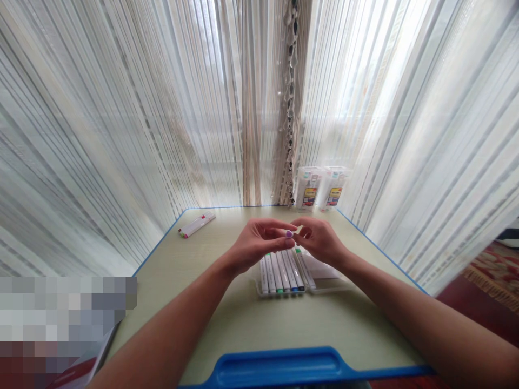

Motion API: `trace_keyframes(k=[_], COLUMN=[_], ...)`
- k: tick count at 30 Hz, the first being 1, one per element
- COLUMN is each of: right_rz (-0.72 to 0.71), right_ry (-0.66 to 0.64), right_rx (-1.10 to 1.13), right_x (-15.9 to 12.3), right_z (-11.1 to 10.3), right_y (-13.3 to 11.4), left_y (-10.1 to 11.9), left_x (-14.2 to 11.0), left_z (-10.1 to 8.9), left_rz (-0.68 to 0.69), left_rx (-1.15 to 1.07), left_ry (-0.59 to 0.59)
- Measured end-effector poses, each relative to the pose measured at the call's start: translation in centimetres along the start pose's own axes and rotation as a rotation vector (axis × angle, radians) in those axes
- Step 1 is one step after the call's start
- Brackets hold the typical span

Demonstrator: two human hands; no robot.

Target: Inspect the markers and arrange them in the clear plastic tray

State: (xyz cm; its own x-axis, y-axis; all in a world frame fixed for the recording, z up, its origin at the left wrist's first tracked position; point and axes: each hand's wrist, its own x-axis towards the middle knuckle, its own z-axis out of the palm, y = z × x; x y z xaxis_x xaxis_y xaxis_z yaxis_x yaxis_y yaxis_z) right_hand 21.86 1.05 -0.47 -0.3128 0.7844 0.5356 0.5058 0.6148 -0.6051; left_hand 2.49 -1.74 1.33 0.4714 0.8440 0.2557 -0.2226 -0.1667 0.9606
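My left hand (263,237) and my right hand (320,237) meet above the table, fingertips almost together. Between them is a marker with a purple end (289,234) turned toward me; fingers hide most of its body. The left thumb and fingers close around it, while the right fingertips pinch at its side. Just below the hands lies an open clear plastic case (261,293). White markers (281,273) with green, blue and black ends lie side by side in its left half. One more marker (305,270) rests near the hinge.
Several white markers (197,224) lie together at the table's far left. Two clear plastic cases (308,189) with yellow labels stand at the back right. The tabletop (227,319) has a blue rim and a blue front tray (279,366). Striped curtains (182,108) hang behind.
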Motion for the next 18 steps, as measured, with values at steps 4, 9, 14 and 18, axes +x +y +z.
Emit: trace_keyframes(k=[4, 9, 14, 18], right_rz=[-0.002, -0.01, -0.01, -0.002], right_ry=[-0.005, -0.004, -0.022, -0.034], right_rx=[0.011, -0.011, -0.024, -0.024], right_x=[-0.07, -0.09, -0.06, -0.03], right_z=[0.03, 0.07, 0.15, 0.22], right_y=[0.21, 0.38, 0.46, 0.56], left_y=[-0.05, -0.17, -0.2, 0.0], left_x=[0.04, 0.15, 0.18, 0.55], left_z=[-0.06, -0.33, -0.41, -0.47], left_rz=[0.003, 0.015, 0.036, 0.071], left_rx=[0.016, 0.019, -0.004, -0.05], left_ry=[0.015, 0.017, 0.026, 0.114])
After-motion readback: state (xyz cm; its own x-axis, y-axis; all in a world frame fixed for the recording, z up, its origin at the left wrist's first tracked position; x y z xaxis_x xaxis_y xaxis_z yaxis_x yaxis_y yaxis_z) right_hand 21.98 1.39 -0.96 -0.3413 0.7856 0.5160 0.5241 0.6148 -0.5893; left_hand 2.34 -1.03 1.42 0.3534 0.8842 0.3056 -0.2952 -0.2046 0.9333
